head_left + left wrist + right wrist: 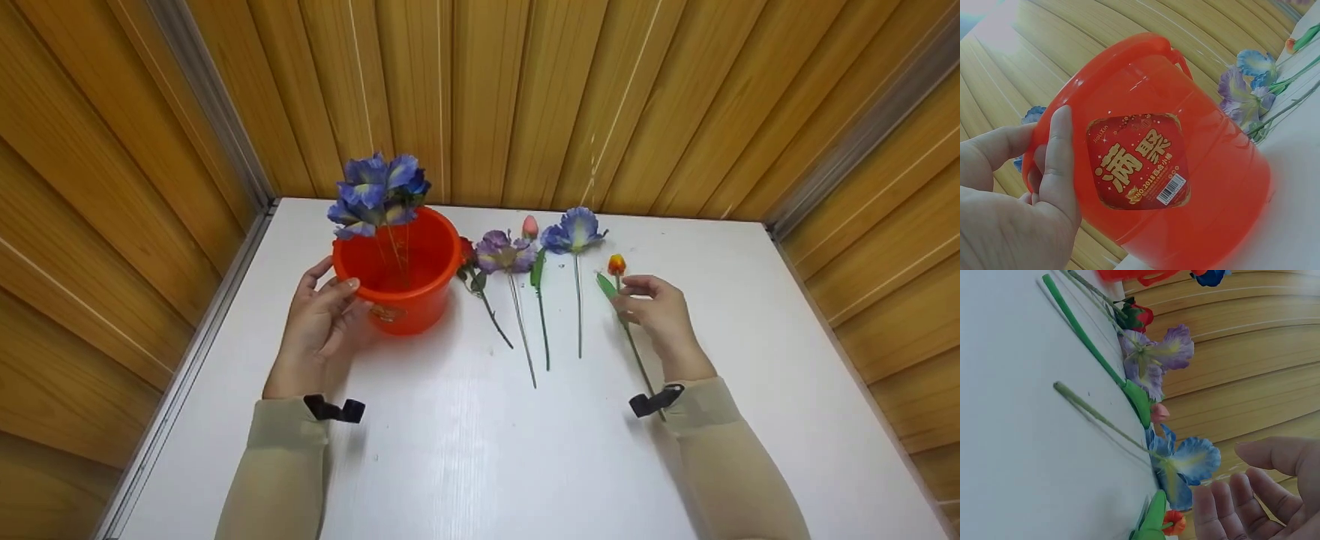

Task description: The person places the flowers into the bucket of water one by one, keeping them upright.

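Note:
An orange-red bucket stands on the table with several blue artificial flowers inside. At its left side my left hand grips the rim, the thumb on the outer wall near the printed label. On the right, an artificial tulip with an orange-yellow head and green leaf lies on the table. My right hand is over its stem, thumb and fingers apart in the right wrist view. The fingers are beside the tulip head there, and no hold on it shows.
Between bucket and right hand lie a red rose, a purple iris, a pink tulip and a blue iris, stems toward me. Wood-patterned walls border the white table at the back and sides.

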